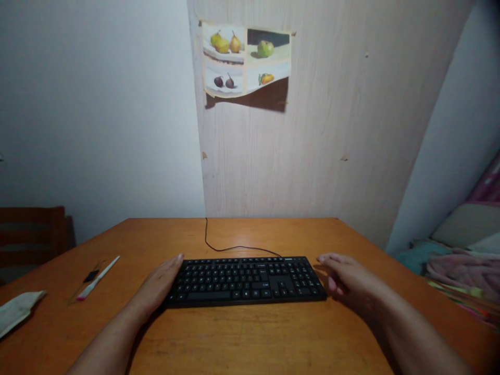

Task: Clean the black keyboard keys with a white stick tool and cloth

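Note:
A black keyboard [250, 281] lies flat on the wooden table, its keys facing up. Along its left edge rests my left hand [160, 284], fingers stretched out and touching the side. My right hand [346, 276] is just beyond the right edge, with its fingers loosely bent and apart. Nothing shows between those fingers, and a small gap appears to separate them from the keyboard. A thin black cable [222, 250] runs from the keyboard's back to the table's far edge.
On the left of the wooden table [250, 338] lie a slim white stick with a pink end [97, 280], a small black piece [91, 276] and a pale cloth-like item [19, 310]. A chair [35, 229] stands left; bedding [461, 265] is at right. Fruit pictures [246, 60] hang on the wall.

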`<state>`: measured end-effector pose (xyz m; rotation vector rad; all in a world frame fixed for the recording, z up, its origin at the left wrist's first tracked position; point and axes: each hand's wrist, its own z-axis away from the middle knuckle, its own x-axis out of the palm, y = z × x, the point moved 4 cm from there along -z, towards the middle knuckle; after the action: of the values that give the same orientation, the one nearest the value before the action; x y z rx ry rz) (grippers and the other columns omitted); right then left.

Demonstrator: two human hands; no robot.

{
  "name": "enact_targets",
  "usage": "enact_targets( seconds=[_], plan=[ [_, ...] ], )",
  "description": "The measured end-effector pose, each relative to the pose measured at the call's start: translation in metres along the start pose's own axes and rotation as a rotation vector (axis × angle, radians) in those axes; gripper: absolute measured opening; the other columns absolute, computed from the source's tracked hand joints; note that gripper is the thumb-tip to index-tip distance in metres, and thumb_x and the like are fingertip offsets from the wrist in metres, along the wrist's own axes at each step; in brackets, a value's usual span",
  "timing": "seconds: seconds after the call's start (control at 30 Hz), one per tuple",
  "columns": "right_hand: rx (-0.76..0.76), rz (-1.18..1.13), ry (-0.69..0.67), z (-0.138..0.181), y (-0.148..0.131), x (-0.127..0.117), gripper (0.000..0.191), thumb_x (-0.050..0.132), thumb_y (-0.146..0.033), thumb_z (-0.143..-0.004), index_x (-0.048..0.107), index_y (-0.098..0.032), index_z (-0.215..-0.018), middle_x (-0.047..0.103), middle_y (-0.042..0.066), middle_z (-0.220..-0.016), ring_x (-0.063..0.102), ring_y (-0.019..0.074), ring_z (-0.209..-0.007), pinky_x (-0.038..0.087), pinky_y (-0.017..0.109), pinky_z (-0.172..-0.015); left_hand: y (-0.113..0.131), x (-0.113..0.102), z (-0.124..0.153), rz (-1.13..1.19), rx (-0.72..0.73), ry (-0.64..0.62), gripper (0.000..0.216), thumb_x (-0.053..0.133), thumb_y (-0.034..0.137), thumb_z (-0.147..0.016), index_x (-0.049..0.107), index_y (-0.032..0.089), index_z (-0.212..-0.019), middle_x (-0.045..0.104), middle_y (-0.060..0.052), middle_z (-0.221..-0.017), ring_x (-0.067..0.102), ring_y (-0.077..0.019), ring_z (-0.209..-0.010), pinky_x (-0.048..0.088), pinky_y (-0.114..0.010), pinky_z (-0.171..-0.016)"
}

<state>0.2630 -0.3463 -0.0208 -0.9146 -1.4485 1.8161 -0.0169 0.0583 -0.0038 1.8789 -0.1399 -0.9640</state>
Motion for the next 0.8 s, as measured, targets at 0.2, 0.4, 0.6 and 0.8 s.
enact_targets(
  seconds=[0.2, 0.4, 0.6, 0.8],
  plan=[
    [0.038, 0.086, -0.078, 0.004, 0.002, 0.007, 0.033, 0.051, -0.049, -0.096, 0.059, -0.019, -0.105, 0.051, -0.005, -0.038, 0.038, 0.0101, -0.029, 0.029, 0.018, -0.032, -0.001, -0.002, 0.0, -0.025, -0.008, 0.048, 0.072, 0.046, 0.072, -0.081, 0.072, 0.018, -0.121, 0.061, -0.012, -0.142, 0.048, -0.0352, -0.139, 0.037, -0.048, -0.117],
    [0.103, 0.152, -0.09, 0.006, 0.0, 0.01, 0.042, 0.049, -0.042, -0.098, 0.054, -0.017, -0.131, 0.058, -0.002, -0.043, 0.05, 0.0125, -0.03, 0.03, 0.017, -0.031, -0.008, -0.001, -0.005, -0.048, -0.043, 0.025, 0.076, 0.041, 0.073, -0.083, 0.068, 0.018, -0.129, 0.054, -0.01, -0.149, 0.041, -0.0339, -0.144, 0.025, -0.047, -0.122],
    [0.082, 0.184, -0.142, 0.002, 0.003, 0.011, 0.05, 0.042, -0.046, -0.1, 0.047, -0.016, -0.14, 0.062, 0.0, -0.045, 0.052, 0.0135, -0.032, 0.032, 0.017, -0.032, -0.028, 0.002, -0.017, -0.079, -0.01, 0.03, 0.082, 0.035, 0.076, -0.085, 0.064, 0.016, -0.133, 0.053, -0.012, -0.15, 0.04, -0.0325, -0.144, 0.023, -0.047, -0.123],
    [0.077, 0.196, -0.142, 0.001, 0.001, 0.011, 0.051, 0.041, -0.047, -0.1, 0.049, -0.014, -0.138, 0.062, 0.0, -0.045, 0.053, 0.0129, -0.031, 0.033, 0.017, -0.032, -0.019, 0.001, -0.011, -0.047, -0.022, 0.031, 0.082, 0.037, 0.077, -0.084, 0.064, 0.015, -0.132, 0.053, -0.013, -0.15, 0.042, -0.0327, -0.144, 0.025, -0.047, -0.122]
  ],
)
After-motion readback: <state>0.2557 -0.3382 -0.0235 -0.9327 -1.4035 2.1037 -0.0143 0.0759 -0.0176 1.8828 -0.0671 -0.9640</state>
